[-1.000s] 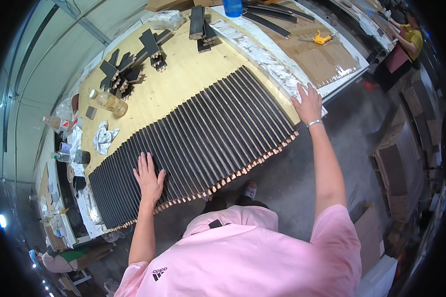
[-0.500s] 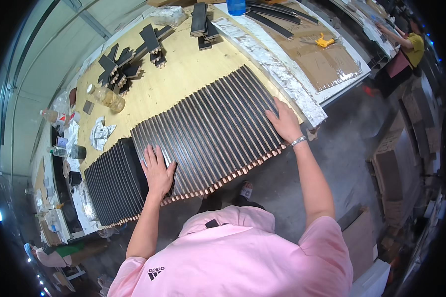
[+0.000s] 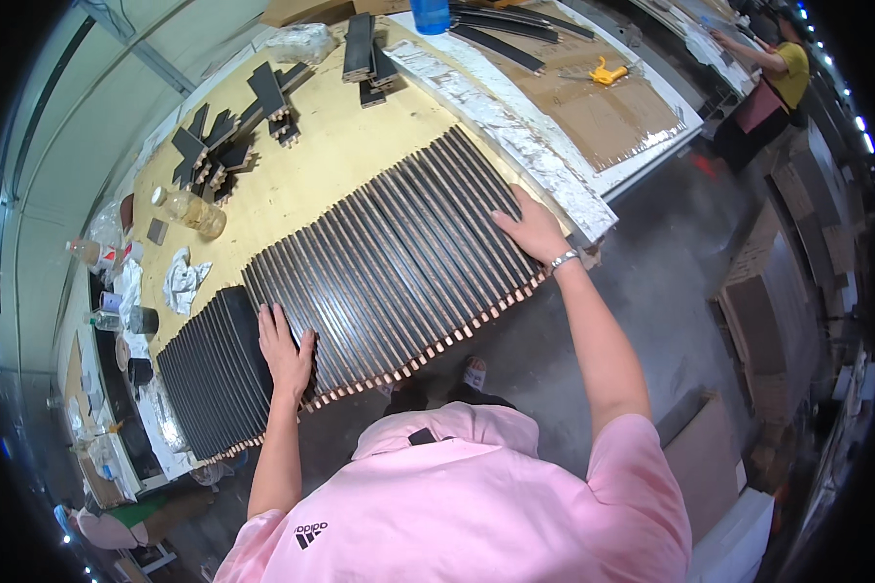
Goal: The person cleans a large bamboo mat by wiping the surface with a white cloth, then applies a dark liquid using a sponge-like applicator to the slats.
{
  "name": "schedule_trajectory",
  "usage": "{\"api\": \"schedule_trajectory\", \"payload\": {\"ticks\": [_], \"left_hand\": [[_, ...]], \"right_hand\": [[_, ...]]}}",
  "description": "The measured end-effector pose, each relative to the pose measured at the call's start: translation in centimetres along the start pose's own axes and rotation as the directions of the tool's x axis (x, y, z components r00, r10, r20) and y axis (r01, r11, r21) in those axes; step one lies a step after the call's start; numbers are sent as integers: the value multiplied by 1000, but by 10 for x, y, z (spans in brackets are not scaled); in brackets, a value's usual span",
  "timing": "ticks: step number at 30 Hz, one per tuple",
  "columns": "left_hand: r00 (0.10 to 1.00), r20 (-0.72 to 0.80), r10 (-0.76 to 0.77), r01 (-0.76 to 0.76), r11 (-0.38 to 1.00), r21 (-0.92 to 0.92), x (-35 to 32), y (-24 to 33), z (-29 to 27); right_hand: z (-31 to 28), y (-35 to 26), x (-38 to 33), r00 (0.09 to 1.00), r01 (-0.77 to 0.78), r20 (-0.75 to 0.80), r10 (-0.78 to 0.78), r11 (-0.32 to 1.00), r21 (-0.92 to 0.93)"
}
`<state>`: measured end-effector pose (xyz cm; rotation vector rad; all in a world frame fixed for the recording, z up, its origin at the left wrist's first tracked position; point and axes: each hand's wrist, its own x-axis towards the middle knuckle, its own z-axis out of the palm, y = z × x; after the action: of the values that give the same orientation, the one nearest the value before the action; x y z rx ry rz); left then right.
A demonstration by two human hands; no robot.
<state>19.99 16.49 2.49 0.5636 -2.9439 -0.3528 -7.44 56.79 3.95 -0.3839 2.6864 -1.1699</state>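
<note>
A broad row of narrow dark slats [image 3: 389, 262] with pale notched ends lies along the table's near edge. My left hand [image 3: 285, 358] rests flat near the row's left end, fingers stretched out, beside the darker strip where a second group of slats [image 3: 209, 374] starts. At the row's right end, my right hand [image 3: 535, 228] lies against the outermost slat, its fingers extended along the side and its thumb spread over the top. Neither hand is closed round a slat. A metal band [image 3: 563, 259] circles my right wrist.
Loose dark pieces [image 3: 214, 151] lie piled on the pale tabletop [image 3: 311, 175], with a stack [image 3: 360, 49] farther back. A plastic bottle [image 3: 192, 212] and crumpled tissue [image 3: 183, 280] sit at left. A yellow tool [image 3: 608, 72] rests on cardboard. Another person [image 3: 783, 78] stands far right.
The whole view has shifted and turned slightly. My left hand has slid a little left over the slats, toward the dark strip. My right hand stays at the row's right end.
</note>
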Motion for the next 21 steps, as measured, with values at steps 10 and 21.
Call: {"api": "schedule_trajectory", "payload": {"ticks": [10,21], "left_hand": [[996,68,-51,48,998,49,4,32,-10],[839,185,511,-505,859,-81,68,183,1]], "right_hand": [[-4,-7,-3,999,-33,-9,32,987,-158],[22,-26,-29,976,114,-97,-194,840,-531]]}}
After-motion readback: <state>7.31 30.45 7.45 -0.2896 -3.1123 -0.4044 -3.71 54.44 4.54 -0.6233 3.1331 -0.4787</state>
